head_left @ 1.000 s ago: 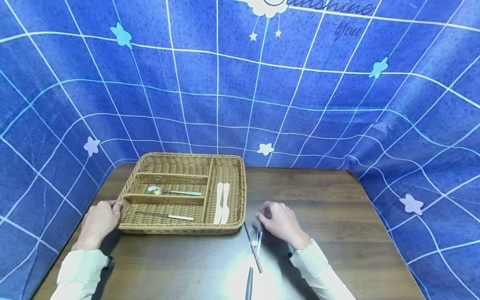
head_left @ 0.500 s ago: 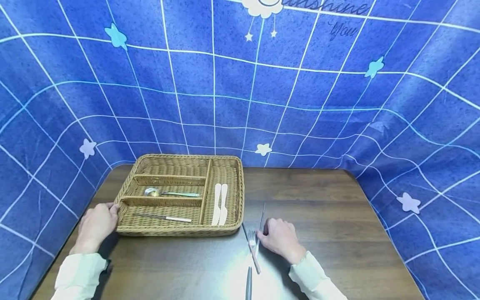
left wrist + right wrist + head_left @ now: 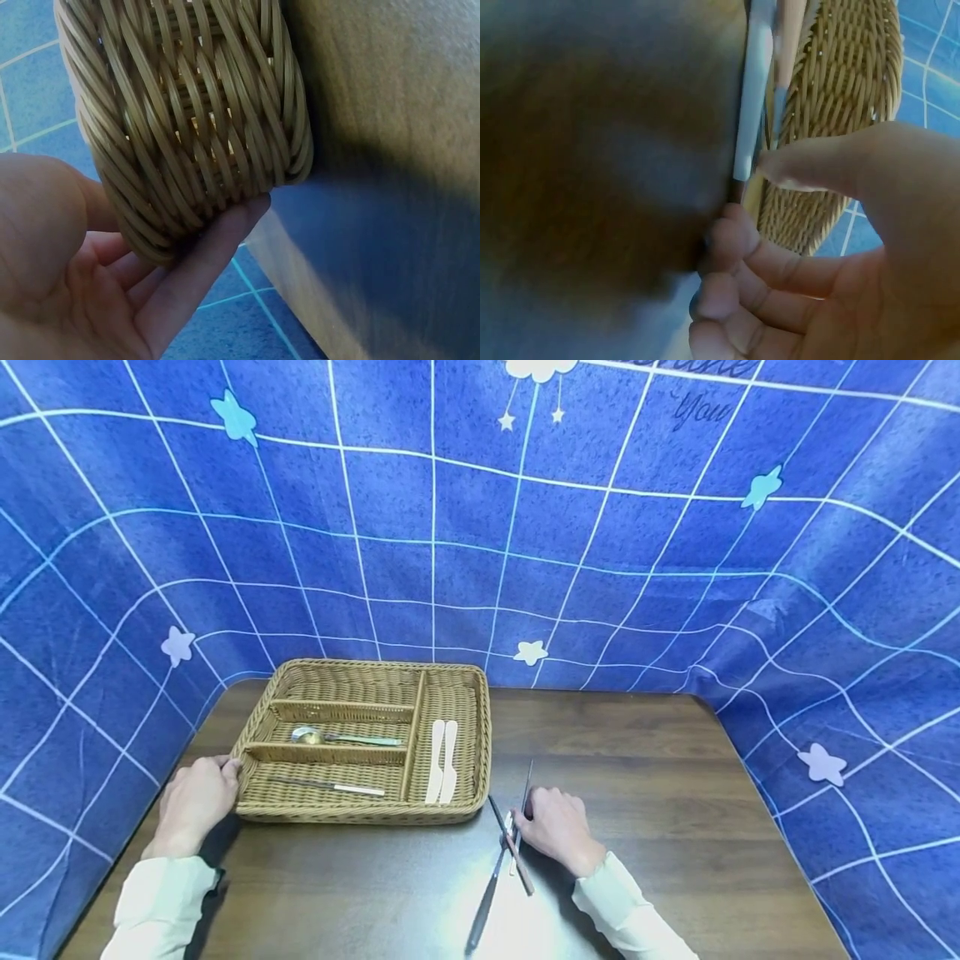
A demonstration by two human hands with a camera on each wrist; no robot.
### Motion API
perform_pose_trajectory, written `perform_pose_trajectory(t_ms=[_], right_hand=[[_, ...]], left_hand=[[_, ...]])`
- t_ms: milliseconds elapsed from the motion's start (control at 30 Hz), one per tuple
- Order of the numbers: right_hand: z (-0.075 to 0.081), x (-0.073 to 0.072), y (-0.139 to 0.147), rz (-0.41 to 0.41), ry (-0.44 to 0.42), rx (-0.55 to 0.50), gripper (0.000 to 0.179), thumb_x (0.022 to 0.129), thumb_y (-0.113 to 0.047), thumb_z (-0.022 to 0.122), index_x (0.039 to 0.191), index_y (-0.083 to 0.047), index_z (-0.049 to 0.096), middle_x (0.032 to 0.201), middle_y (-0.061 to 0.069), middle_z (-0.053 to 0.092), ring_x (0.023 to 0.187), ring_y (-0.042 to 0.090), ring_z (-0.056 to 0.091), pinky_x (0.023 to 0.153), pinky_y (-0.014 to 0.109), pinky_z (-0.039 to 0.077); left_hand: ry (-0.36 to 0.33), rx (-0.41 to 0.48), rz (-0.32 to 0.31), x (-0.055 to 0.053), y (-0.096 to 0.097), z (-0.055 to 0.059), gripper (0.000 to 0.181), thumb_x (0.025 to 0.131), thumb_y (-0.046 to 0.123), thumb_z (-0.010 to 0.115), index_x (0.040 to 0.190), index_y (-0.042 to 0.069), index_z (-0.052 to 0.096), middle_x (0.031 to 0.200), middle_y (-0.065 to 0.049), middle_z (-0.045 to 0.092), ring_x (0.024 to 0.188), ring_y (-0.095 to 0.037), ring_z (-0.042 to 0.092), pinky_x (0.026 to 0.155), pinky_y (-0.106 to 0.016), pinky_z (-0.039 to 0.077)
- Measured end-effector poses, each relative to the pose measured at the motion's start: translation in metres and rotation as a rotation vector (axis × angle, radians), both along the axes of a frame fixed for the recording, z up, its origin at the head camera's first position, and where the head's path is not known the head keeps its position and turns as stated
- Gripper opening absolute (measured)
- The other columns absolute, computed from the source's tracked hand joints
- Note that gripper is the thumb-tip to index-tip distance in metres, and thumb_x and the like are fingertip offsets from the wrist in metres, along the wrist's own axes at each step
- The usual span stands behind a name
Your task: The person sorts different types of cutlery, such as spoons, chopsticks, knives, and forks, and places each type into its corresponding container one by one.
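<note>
My left hand (image 3: 197, 806) grips the left end of a woven basket (image 3: 360, 817), thumb and fingers on either side of its rim in the left wrist view. To the basket's right, my right hand (image 3: 561, 831) pinches a thin dark chopstick with a white handle (image 3: 754, 105) between thumb and curled fingers. Its dark tip points away from me. Beside the fingers lie a brown-handled chopstick (image 3: 522, 872) and a dark-handled utensil (image 3: 482, 914), crossing each other. A pale metal head near the thumb is partly covered; fork tines showed there earlier.
The basket's right compartment holds two pale knives (image 3: 442, 762). A spoon with a green handle (image 3: 360, 740) lies in the middle left compartment. The front left one holds a white-handled chopstick (image 3: 358, 790). A blue curtain (image 3: 405, 568) closes off the table's (image 3: 637, 743) back.
My right hand has come nearer to me along the white-handled chopstick, uncovering its dark tip. The dark-handled utensil has swung, its handle end now farther left. My left hand stays on the basket.
</note>
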State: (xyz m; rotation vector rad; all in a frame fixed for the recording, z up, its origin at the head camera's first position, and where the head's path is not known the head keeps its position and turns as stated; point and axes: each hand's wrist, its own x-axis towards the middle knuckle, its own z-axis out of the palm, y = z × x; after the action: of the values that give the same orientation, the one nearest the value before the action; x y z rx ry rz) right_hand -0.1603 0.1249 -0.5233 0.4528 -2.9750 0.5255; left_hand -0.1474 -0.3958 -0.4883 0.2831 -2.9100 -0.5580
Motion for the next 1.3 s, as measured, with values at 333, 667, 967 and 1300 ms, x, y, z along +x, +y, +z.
perform_pose_trajectory(t_ms=[333, 667, 967, 1300], right_hand=[[-0.010, -0.002, 0.006, 0.036, 0.050, -0.056, 0.041, 0.093, -0.028, 0.073, 0.058, -0.024, 0.051, 0.056, -0.003, 0.054, 0.051, 0.023, 0.053, 0.047, 0.046, 0.043], [0.004, 0.004, 0.004, -0.023, -0.048, -0.050, 0.033, 0.095, -0.030, 0.078, 0.069, -0.023, 0.057, 0.063, -0.004, 0.057, 0.058, 0.020, 0.057, 0.052, 0.044, 0.046], [0.010, 0.010, 0.007, 0.021, -0.081, -0.006, 0.017, 0.087, -0.023, 0.081, 0.079, -0.019, 0.067, 0.070, -0.001, 0.066, 0.064, 0.024, 0.064, 0.056, 0.046, 0.052], [0.015, 0.013, 0.003, 0.038, -0.123, 0.075, 0.043, 0.081, -0.028, 0.081, 0.054, -0.024, 0.047, 0.056, -0.006, 0.049, 0.054, 0.018, 0.051, 0.050, 0.042, 0.045]], left_hand=[[-0.009, -0.003, 0.011, -0.002, 0.000, 0.000, 0.041, 0.112, 0.022, 0.047, 0.127, -0.010, 0.067, 0.118, -0.045, 0.064, 0.101, -0.070, 0.061, 0.070, -0.069, 0.050], [-0.021, 0.013, 0.022, -0.002, -0.001, -0.002, 0.042, 0.113, 0.024, 0.047, 0.131, -0.007, 0.067, 0.121, -0.044, 0.064, 0.102, -0.070, 0.061, 0.069, -0.067, 0.049], [-0.018, 0.019, 0.032, 0.000, 0.002, -0.002, 0.040, 0.113, 0.025, 0.047, 0.128, -0.005, 0.069, 0.118, -0.046, 0.063, 0.099, -0.072, 0.061, 0.063, -0.066, 0.048], [-0.035, 0.025, 0.042, 0.001, 0.002, -0.001, 0.042, 0.113, 0.026, 0.046, 0.131, -0.005, 0.068, 0.120, -0.046, 0.062, 0.099, -0.072, 0.060, 0.064, -0.067, 0.049]])
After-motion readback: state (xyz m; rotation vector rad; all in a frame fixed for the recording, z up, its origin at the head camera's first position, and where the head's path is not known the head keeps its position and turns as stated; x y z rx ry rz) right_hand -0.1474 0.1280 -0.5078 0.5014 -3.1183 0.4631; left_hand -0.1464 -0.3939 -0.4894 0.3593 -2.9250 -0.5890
